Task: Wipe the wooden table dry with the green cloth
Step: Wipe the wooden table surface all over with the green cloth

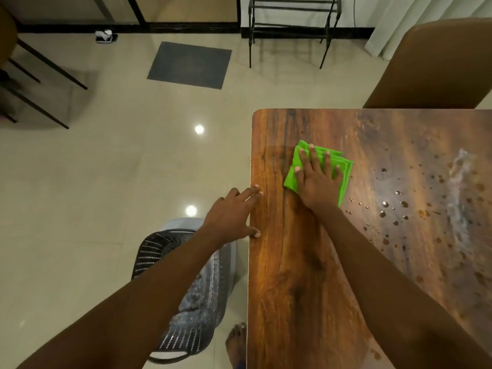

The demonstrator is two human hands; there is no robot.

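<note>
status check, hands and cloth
Right hand flat on green cloth. Left hand open at table edge. Water drops remain; nothing blocking.

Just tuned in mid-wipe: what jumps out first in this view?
The bright green cloth stands out, folded and pressed flat under the right hand near the wooden table's far left corner. To its right, water droplets and a wet smear still cover the tabletop. The left hand braces on the table's left edge, above a dark perforated basket on the floor.
</note>
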